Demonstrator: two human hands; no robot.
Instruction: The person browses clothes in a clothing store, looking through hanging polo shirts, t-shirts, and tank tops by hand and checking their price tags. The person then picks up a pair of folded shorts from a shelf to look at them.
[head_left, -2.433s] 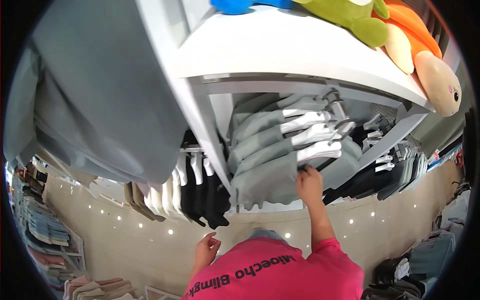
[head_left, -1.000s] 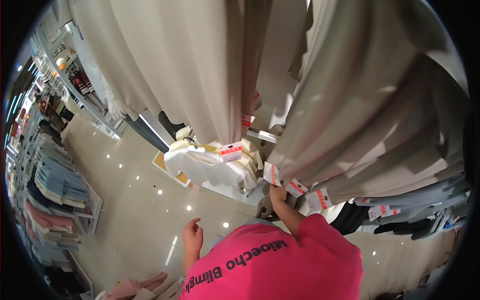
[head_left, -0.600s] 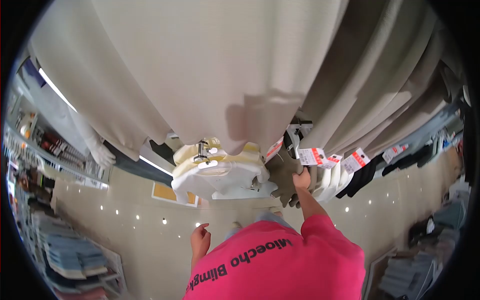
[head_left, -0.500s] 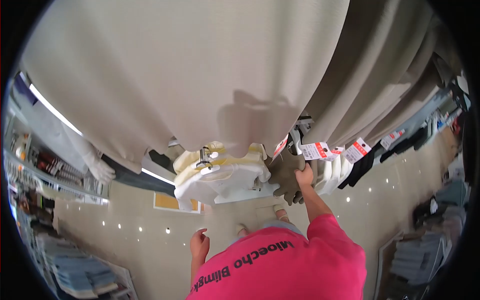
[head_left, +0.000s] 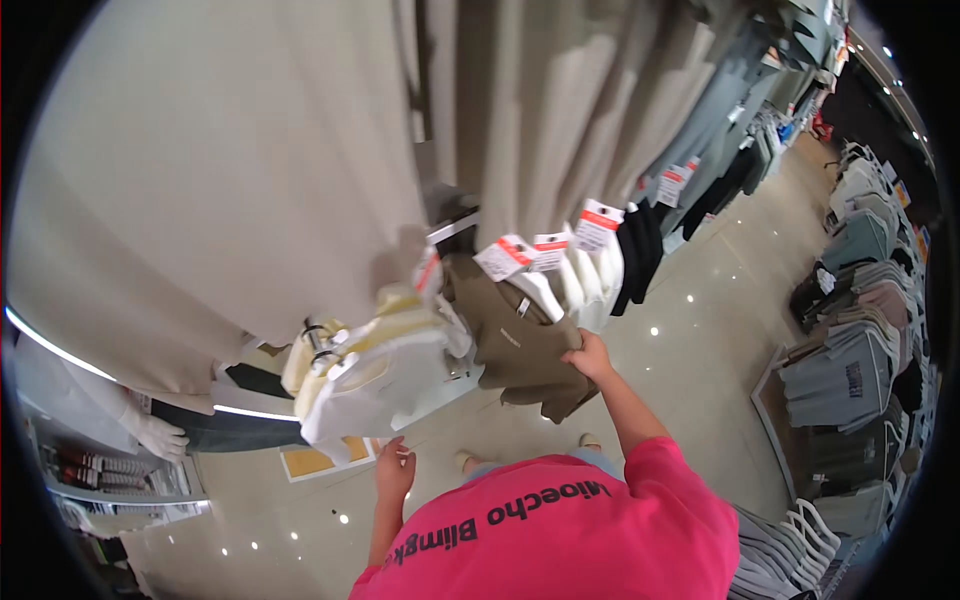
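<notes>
My right hand [head_left: 590,357] grips the side edge of a brown T-shirt [head_left: 515,345], thumb and fingers closed on the cloth. The shirt hangs on a white hanger [head_left: 540,296] and its front, with small pale lettering, is turned toward me. Left of it hang white and pale yellow tops [head_left: 375,375]; more white tops [head_left: 590,280] hang to its right. Low in front of my body, my left hand [head_left: 396,470] holds nothing, its fingers loosely bent and apart. It is nearest the white top, without touching it.
Long beige garments [head_left: 220,150] hang above, some with red-and-white price tags [head_left: 598,224]. A mannequin hand [head_left: 160,437] juts out at left. Racks of clothes [head_left: 845,370] line the right side. A yellow panel [head_left: 325,459] lies low on the shiny floor.
My right hand has drawn the brown T-shirt outward, and its front now shows. The view has swung to the right, bringing more racks in. My left hand stays low, holding nothing.
</notes>
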